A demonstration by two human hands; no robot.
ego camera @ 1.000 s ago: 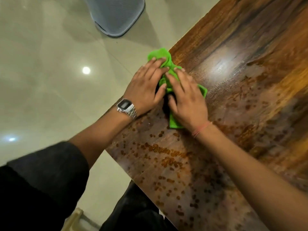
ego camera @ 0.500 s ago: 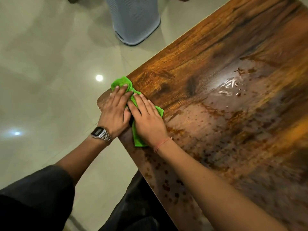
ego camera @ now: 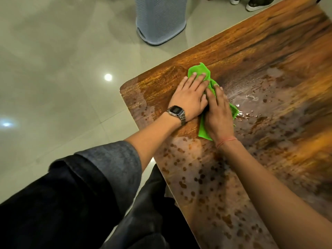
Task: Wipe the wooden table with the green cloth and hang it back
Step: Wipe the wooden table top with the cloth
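Observation:
The green cloth (ego camera: 199, 71) lies crumpled on the wooden table (ego camera: 269, 51) near its left corner. My left hand (ego camera: 188, 98), with a metal watch on the wrist, presses flat on the cloth's far part. Beside it and touching it, my right hand (ego camera: 218, 112) presses flat on the cloth's near part. Only the cloth's edges show around my fingers. Water drops and wet smears cover the tabletop to the right of and below my hands.
A pale blue perforated bin (ego camera: 159, 20) stands on the tiled floor (ego camera: 53, 69) beyond the table's far edge. Shoes (ego camera: 255, 4) sit at the top right. The table's rounded corner (ego camera: 124, 88) lies left of my hands. My dark trousers are below the near edge.
Both hands have slid the cloth from the table's left corner edge inward to the right across the tabletop. The view has shifted, so more of the table's corner shows.

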